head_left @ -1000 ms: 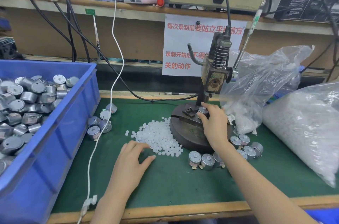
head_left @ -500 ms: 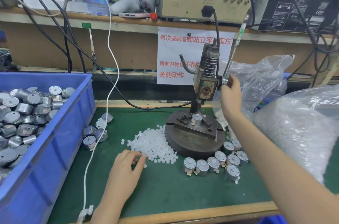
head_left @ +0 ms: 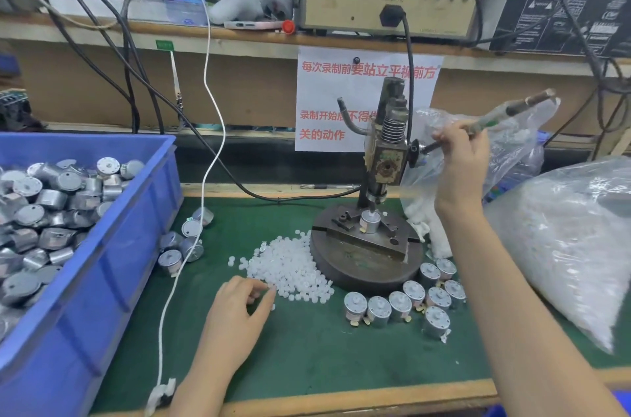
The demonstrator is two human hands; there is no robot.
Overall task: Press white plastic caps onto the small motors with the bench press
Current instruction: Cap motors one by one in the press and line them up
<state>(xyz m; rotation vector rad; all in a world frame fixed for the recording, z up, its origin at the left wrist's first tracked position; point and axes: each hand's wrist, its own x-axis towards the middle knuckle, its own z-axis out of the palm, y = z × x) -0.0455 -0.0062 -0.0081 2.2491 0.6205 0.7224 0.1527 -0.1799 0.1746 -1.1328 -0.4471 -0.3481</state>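
Green worktop (head_left: pixel 307 348), pressing step I'd say: right hand (head_left: pixel 461 160) grips the bench press (head_left: pixel 387 157) lever (head_left: pixel 512 109), a motor (head_left: pixel 369 221) sits under it, left hand (head_left: pixel 235 317) curls at the near cap pile (head_left: pixel 290 266) (can't tell if it's holding one), so next is a steady pull down.
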